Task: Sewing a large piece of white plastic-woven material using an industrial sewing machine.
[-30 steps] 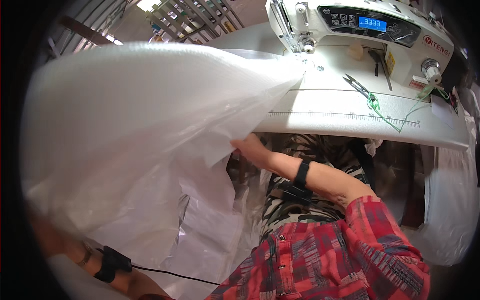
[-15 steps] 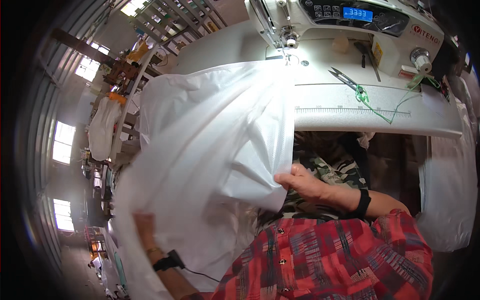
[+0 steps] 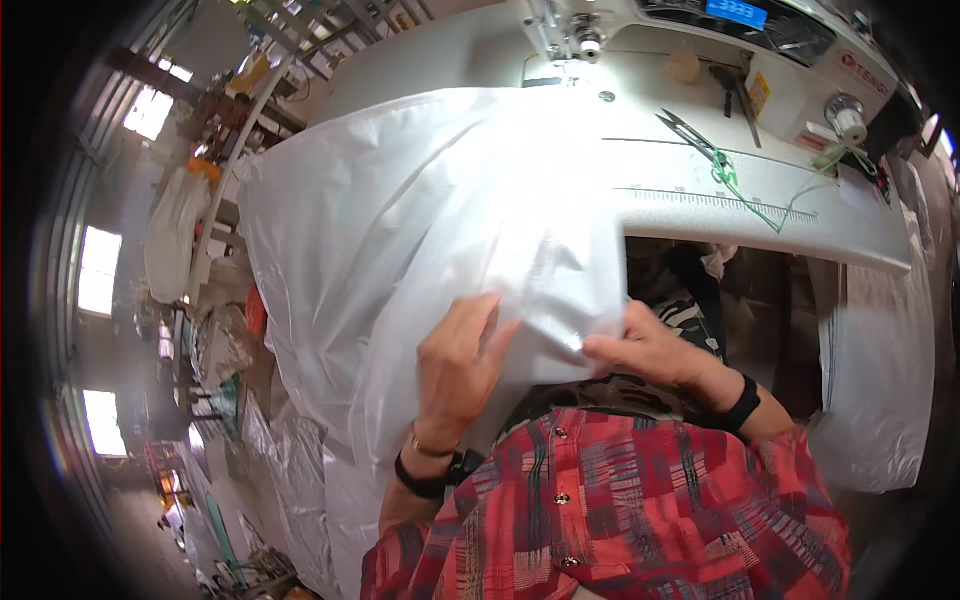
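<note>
A large sheet of white, shiny, plastic-like fabric (image 3: 400, 220) spreads from under the sewing machine's needle area (image 3: 575, 75) down over my lap. At its lower right edge my right hand (image 3: 655, 345) pinches the sheet between thumb and fingers; a dark band circles that wrist. My left hand (image 3: 460, 355) is over the middle of the sheet, thumb and fingers apart, slightly blurred at the tips. I cannot make out how firmly its fingertips touch the fabric.
Thread snips (image 3: 690, 135) with green string lie on the machine bed (image 3: 700, 205), right of the needle. Behind them is a dark-handled tool (image 3: 728, 90). More white sheeting (image 3: 880, 380) hangs at the right. A rack with a pale cloth (image 3: 175, 240) stands at the left.
My left hand has come up and right from the sheet's lower left to its middle. My right hand, still on the edge, has shifted right with the sheet. The view has shifted slightly.
</note>
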`<act>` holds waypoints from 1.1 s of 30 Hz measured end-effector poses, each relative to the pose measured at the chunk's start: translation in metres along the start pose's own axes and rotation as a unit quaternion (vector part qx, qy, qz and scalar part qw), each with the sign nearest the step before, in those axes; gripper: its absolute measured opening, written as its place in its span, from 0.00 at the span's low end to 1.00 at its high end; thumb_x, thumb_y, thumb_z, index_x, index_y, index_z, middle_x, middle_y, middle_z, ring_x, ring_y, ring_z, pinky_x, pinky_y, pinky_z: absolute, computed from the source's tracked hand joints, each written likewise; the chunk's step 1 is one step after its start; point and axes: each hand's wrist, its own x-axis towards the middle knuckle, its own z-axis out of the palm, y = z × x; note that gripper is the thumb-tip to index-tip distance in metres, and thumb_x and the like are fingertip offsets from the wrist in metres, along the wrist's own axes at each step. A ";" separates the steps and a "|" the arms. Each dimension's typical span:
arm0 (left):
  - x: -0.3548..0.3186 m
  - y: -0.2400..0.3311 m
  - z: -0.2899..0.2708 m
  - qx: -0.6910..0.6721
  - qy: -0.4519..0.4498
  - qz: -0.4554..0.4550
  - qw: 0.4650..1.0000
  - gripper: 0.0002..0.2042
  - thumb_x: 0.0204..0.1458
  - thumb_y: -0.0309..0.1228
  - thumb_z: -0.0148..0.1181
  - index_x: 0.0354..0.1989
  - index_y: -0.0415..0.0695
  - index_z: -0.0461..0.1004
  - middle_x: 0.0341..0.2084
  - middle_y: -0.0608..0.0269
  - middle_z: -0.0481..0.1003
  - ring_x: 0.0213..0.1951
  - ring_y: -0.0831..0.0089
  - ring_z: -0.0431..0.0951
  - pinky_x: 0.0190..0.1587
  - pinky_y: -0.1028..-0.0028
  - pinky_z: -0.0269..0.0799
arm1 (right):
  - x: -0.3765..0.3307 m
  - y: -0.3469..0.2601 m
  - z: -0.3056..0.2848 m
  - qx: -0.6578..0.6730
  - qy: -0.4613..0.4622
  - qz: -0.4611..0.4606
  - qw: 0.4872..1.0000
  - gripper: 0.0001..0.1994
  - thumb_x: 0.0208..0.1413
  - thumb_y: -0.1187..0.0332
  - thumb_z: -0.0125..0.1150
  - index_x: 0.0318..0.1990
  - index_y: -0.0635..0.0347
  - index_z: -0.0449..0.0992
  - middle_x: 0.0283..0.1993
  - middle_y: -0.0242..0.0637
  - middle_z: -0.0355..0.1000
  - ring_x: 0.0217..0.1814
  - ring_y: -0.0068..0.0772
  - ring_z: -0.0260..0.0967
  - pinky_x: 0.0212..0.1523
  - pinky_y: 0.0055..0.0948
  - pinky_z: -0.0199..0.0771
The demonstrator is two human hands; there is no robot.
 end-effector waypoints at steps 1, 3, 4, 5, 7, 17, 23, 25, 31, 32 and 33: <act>0.007 -0.007 0.010 0.011 0.000 0.016 1.000 0.13 0.52 0.27 0.63 0.44 0.37 0.72 0.31 0.53 0.73 0.31 0.61 0.76 0.35 0.68 0.72 | -0.005 0.031 -0.018 -0.006 0.034 -0.009 0.999 0.15 0.58 0.63 0.56 0.38 0.70 0.77 0.29 0.31 0.75 0.27 0.19 0.69 0.29 0.22 0.71; 0.003 -0.033 0.032 0.029 0.017 0.018 0.999 0.14 0.50 0.28 0.65 0.44 0.37 0.72 0.32 0.54 0.72 0.31 0.62 0.74 0.35 0.69 0.71 | -0.016 0.068 -0.041 0.064 0.141 0.157 0.975 0.14 0.59 0.63 0.54 0.39 0.68 0.77 0.29 0.33 0.74 0.27 0.20 0.71 0.27 0.22 0.73; 0.001 -0.041 0.043 0.045 0.028 0.024 0.998 0.16 0.49 0.28 0.66 0.44 0.37 0.71 0.32 0.54 0.70 0.30 0.64 0.72 0.35 0.70 0.70 | -0.023 0.085 -0.062 0.000 0.130 0.191 0.973 0.13 0.59 0.63 0.55 0.37 0.68 0.75 0.26 0.34 0.74 0.25 0.23 0.71 0.27 0.25 0.72; -0.006 -0.043 0.048 0.043 0.024 0.017 0.999 0.16 0.49 0.28 0.66 0.44 0.37 0.71 0.32 0.54 0.70 0.30 0.64 0.72 0.35 0.70 0.70 | -0.021 0.070 -0.063 -0.232 0.137 0.125 0.955 0.12 0.59 0.64 0.56 0.35 0.67 0.75 0.25 0.37 0.74 0.24 0.26 0.71 0.26 0.27 0.71; -0.019 -0.046 0.050 0.008 0.006 -0.027 1.000 0.17 0.48 0.30 0.68 0.44 0.38 0.70 0.33 0.54 0.69 0.30 0.64 0.70 0.33 0.69 0.68 | -0.021 0.017 -0.046 -0.449 0.128 0.049 0.883 0.12 0.58 0.64 0.58 0.34 0.67 0.74 0.23 0.39 0.73 0.23 0.29 0.71 0.26 0.29 0.70; -0.020 -0.037 0.073 0.054 0.027 0.020 0.998 0.15 0.50 0.26 0.65 0.45 0.38 0.70 0.30 0.54 0.69 0.27 0.60 0.72 0.30 0.67 0.68 | 0.048 0.041 0.015 0.066 0.217 0.098 0.969 0.14 0.59 0.61 0.61 0.39 0.65 0.72 0.24 0.31 0.69 0.23 0.20 0.66 0.22 0.22 0.67; -0.007 -0.030 0.066 0.025 0.067 0.036 0.997 0.16 0.52 0.28 0.63 0.47 0.38 0.69 0.35 0.50 0.71 0.31 0.53 0.76 0.29 0.64 0.71 | 0.043 0.050 0.015 0.098 0.163 0.073 0.979 0.12 0.58 0.62 0.62 0.30 0.61 0.73 0.23 0.27 0.67 0.24 0.15 0.61 0.24 0.19 0.62; 0.003 -0.024 0.064 0.044 0.067 0.043 0.996 0.16 0.50 0.27 0.65 0.46 0.38 0.70 0.34 0.53 0.71 0.32 0.57 0.75 0.32 0.66 0.70 | 0.029 0.034 0.017 0.098 0.123 0.041 0.987 0.13 0.58 0.62 0.62 0.26 0.60 0.73 0.23 0.25 0.66 0.26 0.14 0.61 0.28 0.17 0.60; 0.016 -0.022 0.065 0.113 0.085 0.037 0.989 0.15 0.47 0.28 0.66 0.42 0.39 0.71 0.35 0.54 0.71 0.37 0.55 0.75 0.37 0.63 0.70 | 0.019 0.053 0.010 0.141 0.122 0.076 0.980 0.11 0.60 0.62 0.60 0.32 0.61 0.74 0.34 0.30 0.73 0.33 0.16 0.66 0.34 0.19 0.66; 0.016 -0.024 0.066 0.112 0.084 0.039 0.989 0.15 0.47 0.28 0.66 0.42 0.39 0.71 0.35 0.54 0.71 0.37 0.55 0.75 0.37 0.63 0.70 | 0.019 0.053 0.010 0.167 0.176 0.103 0.965 0.11 0.61 0.62 0.59 0.34 0.61 0.74 0.36 0.32 0.74 0.34 0.17 0.68 0.35 0.20 0.68; 0.015 -0.028 0.066 0.119 0.085 0.031 0.989 0.13 0.48 0.27 0.65 0.40 0.39 0.71 0.34 0.54 0.72 0.36 0.55 0.74 0.37 0.63 0.69 | 0.021 0.050 0.012 0.183 0.191 0.091 0.960 0.11 0.60 0.63 0.60 0.40 0.63 0.73 0.36 0.32 0.74 0.36 0.18 0.70 0.38 0.21 0.72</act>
